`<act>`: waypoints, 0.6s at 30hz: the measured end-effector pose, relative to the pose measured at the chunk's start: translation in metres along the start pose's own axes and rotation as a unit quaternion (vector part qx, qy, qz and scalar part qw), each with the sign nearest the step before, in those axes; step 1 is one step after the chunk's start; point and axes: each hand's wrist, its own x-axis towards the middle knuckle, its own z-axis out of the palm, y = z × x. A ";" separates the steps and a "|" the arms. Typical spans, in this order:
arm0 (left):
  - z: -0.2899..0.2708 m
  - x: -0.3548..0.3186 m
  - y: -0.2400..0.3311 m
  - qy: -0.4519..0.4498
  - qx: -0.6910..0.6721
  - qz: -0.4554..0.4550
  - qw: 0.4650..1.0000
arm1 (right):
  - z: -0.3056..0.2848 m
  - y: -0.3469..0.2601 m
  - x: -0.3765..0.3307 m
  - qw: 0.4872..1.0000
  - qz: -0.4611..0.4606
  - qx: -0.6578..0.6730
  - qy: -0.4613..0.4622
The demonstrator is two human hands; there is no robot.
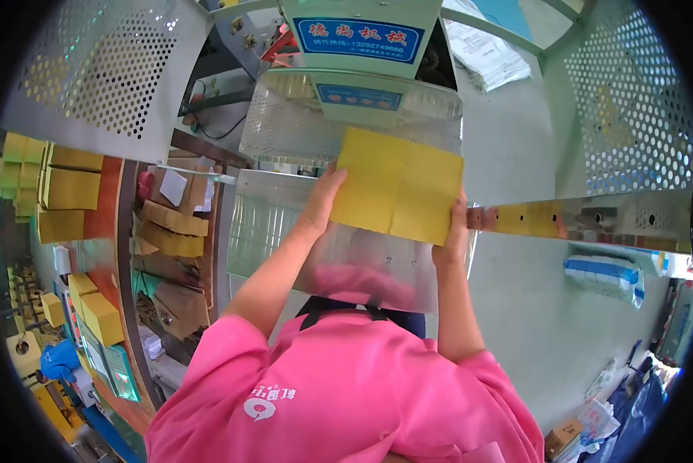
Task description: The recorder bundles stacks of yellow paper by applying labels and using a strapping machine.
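The yellow paper (400, 185) lies across the far side of the polished steel plate (362, 251), its far edge reaching over the see-through guard (285, 127) beyond that plate; whether it rests on the metal or hangs just above cannot be told from overhead. A faint line runs down its middle, and how many sheets it holds is unclear. The left hand (328, 199) has its grip clamped on the left edge and the right hand (453, 235) has its grip clamped on the right edge, near the closer corner. Holding it from opposite sides probably keeps the broad paper flat and stops the sheets sliding out of line, and leaves its upper face uncovered. Both forearms come in from the plate's near side, which suggests that the person stands close so the paper sits within easy reach. Left of the plate, a bench (111, 212) carries more yellow paper stacks (72, 189), likely kept there to be handy, and brown paper pieces (177, 220) sit on shelving between. Perforated panels stand beyond the plate to the left (92, 69) and right (632, 100), perhaps as guards around the machine housing (346, 9).
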 end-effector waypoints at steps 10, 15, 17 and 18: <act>-0.015 0.003 -0.013 0.007 0.001 -0.025 1.000 | 0.004 -0.008 0.000 1.000 0.009 -0.004 -0.006; -0.009 0.004 -0.013 0.018 -0.016 -0.037 0.999 | -0.006 0.003 0.006 1.000 -0.016 -0.007 -0.005; -0.012 0.002 -0.013 0.015 -0.014 -0.035 0.999 | 0.000 -0.001 0.002 1.000 -0.004 0.009 -0.011; -0.014 0.001 -0.013 0.015 -0.012 -0.032 0.999 | 0.001 0.000 0.002 1.000 -0.004 0.009 -0.009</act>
